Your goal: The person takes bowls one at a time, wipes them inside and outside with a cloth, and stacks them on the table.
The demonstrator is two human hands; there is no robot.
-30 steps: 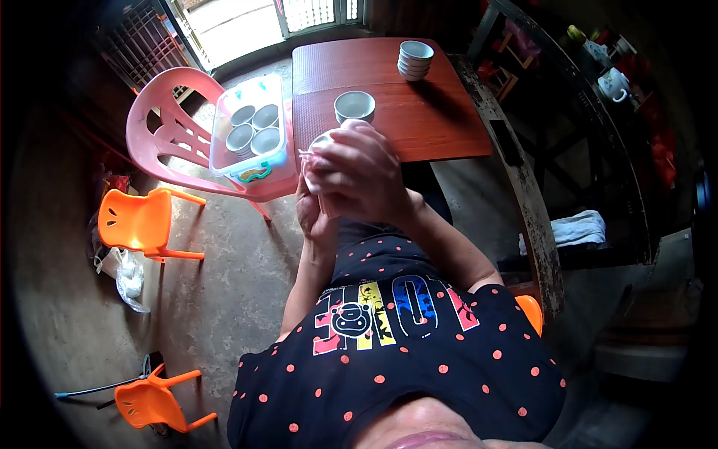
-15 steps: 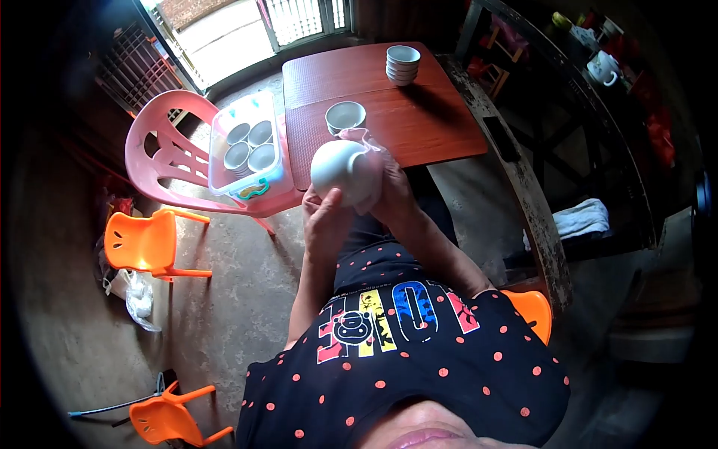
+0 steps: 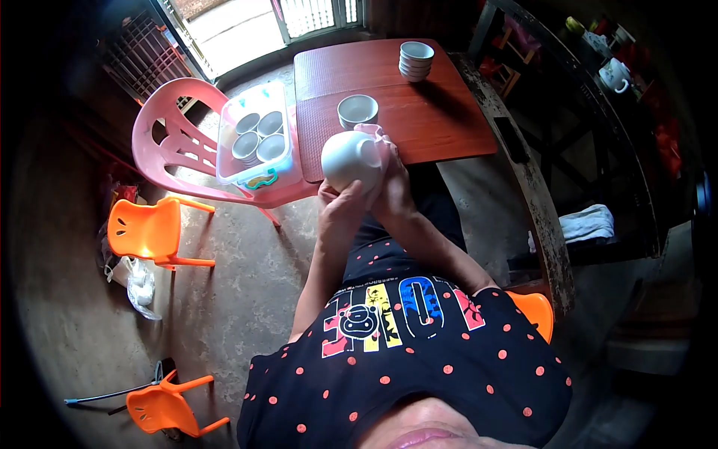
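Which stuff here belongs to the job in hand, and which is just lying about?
Likely job:
white bowl, in left hand
pink cloth, in right hand
stacked bowls on red table
bowls in clear bin
pink chair under bin

Apparently lying about:
orange chairs, left
teapot
white cloth
plastic bag

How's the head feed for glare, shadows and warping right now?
Head view, top: the doorway is blown out white. Head view, table: the stacked bowls cast a dark shadow toward lower right. Head view, edges: wide-angle bending, black corners, right side murky. Head view, centre: the held bowl has a clear outline.
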